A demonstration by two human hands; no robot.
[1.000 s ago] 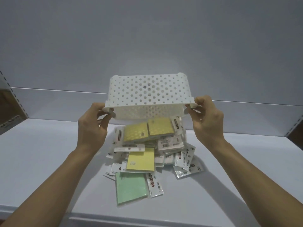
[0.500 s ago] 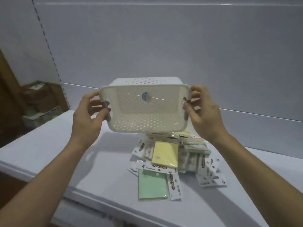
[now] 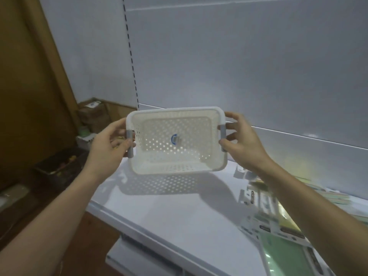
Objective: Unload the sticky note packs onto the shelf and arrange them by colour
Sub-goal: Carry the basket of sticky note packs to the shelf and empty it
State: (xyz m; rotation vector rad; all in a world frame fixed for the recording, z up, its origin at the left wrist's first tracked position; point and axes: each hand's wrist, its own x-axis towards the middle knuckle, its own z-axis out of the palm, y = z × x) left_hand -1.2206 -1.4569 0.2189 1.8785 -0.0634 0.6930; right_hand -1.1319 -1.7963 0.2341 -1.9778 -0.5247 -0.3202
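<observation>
We've got the basket (image 3: 179, 166) tipped open-side toward us, left hand (image 3: 107, 144) and right hand (image 3: 243, 144) gripping its grey handles (image 3: 129, 143) above the shelf (image 3: 179, 216). Sticky note packs (image 3: 266, 216) lie heaped at right (pretty blurry, green one nearest).

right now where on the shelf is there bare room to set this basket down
The shelf is bare straight below the basket, from its left front corner across to the heap of sticky note packs. That is the one open patch in view. The right end is crowded: packs overlap there down to the front edge, with a green pack nearest.
</observation>
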